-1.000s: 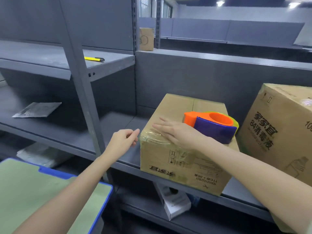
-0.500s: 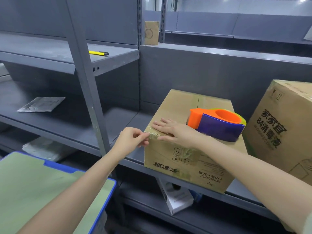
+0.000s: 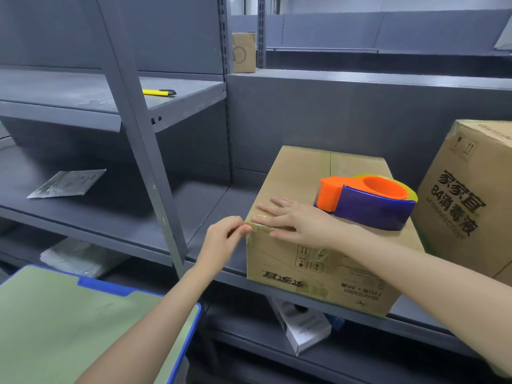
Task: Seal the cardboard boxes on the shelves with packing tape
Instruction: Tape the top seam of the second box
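Firmly: left grip [image 3: 221,239] pinches tape [image 3: 260,234] at the box [image 3: 304,173] edge; right grip [image 3: 296,221], flat and open, should smooth it.

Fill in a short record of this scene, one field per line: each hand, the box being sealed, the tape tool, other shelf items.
Sealed item: cardboard box on the middle shelf
Left hand: pinches the tape at the cardboard box's top left corner
Right hand: flat, pressing the tape onto the top edge
Tape tool: orange and purple dispenser resting on the cardboard box, untouched
Other items: yellow utility knife on the upper shelf; silver pouch left; larger box right
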Tool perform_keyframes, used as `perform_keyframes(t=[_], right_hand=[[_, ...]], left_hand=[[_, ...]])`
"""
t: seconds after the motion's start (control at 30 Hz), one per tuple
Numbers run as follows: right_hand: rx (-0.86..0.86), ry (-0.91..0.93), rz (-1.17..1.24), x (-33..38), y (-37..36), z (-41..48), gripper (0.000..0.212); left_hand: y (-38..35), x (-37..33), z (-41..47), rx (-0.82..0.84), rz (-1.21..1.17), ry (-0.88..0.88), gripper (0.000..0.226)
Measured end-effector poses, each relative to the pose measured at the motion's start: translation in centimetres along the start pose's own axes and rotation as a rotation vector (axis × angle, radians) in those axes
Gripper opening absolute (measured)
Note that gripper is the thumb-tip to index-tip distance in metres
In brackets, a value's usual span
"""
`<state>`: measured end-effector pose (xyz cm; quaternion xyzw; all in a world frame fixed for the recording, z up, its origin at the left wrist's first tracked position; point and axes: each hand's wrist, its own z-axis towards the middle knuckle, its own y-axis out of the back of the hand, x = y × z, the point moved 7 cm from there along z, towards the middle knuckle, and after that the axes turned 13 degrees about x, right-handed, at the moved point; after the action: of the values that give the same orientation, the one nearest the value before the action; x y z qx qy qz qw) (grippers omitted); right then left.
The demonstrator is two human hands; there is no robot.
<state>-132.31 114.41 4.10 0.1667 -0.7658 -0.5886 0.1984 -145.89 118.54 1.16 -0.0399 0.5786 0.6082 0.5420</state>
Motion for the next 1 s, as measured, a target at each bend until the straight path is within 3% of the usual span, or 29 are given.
perform_keyframes(t=[0.17, 0.3, 0.4, 0.47, 0.53, 0.63, 0.8, 1.0], right_hand=[[0.018, -0.021, -0.073, 0.1, -0.1, -0.1, 0.047], [0.074, -0.040, -0.166, 0.1, -0.2, -0.3, 0.050], [0.080, -0.041, -0.140, -0.1, -0.4, -1.1, 0.053], [0.061, -0.056, -0.106, -0.6, -0.4, -2.1, 0.055], [0.059, -0.071, -0.108, -1.1, -0.7, -3.4, 0.056], [0.053, -0.096, -0.142, -1.3, -1.3, -4.6, 0.053], [0.003, -0.161, -0.200, -0.8, -1.3, -4.9, 0.053], [-0.024, -0.176, -0.014, -1.6, -1.0, -8.3, 0.050]], left_hand=[[0.0, -1.1, -0.1, 0.047, 0.120, -0.082, 0.026], [-0.4, -0.8, -0.4, 0.134, 0.221, 0.000, 0.020], [0.3, -1.2, -0.9, 0.037, 0.340, 0.012, 0.015], [0.5, -2.2, -1.0, -0.008, 0.277, -0.066, 0.031], [-0.4, -3.4, -0.6, 0.065, 0.251, -0.194, 0.042], [-2.0, -4.2, 0.0, 0.144, 0.299, -0.298, 0.044], [-1.9, -4.4, 0.2, 0.094, 0.334, -0.302, 0.044], [-3.3, -7.1, 0.0, 0.104, 0.575, -0.386, 0.039]])
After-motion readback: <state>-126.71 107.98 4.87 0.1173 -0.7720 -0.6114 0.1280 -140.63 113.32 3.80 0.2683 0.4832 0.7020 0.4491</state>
